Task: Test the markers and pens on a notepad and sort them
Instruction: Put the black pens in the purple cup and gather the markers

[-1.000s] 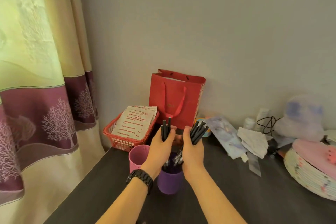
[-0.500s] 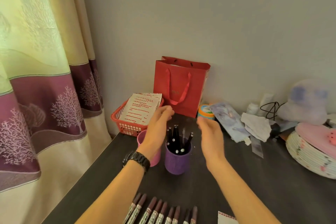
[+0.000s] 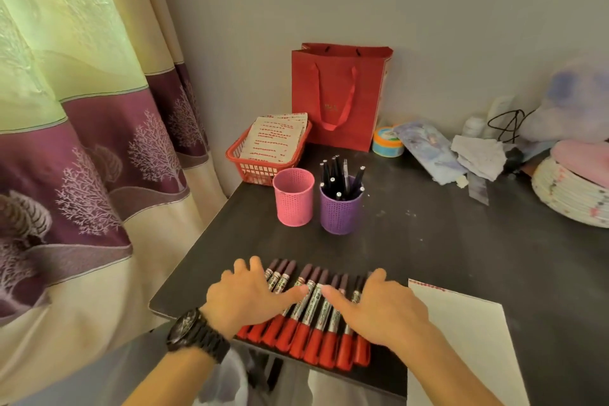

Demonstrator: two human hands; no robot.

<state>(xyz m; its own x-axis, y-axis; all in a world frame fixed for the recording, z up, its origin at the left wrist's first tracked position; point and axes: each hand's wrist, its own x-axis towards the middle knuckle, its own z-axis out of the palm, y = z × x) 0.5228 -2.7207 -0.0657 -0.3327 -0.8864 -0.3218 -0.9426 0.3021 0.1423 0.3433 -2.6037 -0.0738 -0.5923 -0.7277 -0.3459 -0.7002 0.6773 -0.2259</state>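
A row of several red markers with dark caps lies side by side at the front edge of the dark table. My left hand, with a black watch on the wrist, lies spread over the row's left part. My right hand lies spread over its right part, fingers straight. A white notepad sits to the right of the markers. Behind them stand a pink cup, apparently empty, and a purple cup full of several black pens.
A red basket with printed sheets and a red gift bag stand at the back by the wall. A round tin, papers, a cable and a woven basket crowd the back right. A curtain hangs on the left.
Both hands let go of the black pens into the purple cup, then drew back to the front and came down over the red markers. The view tilted downward.
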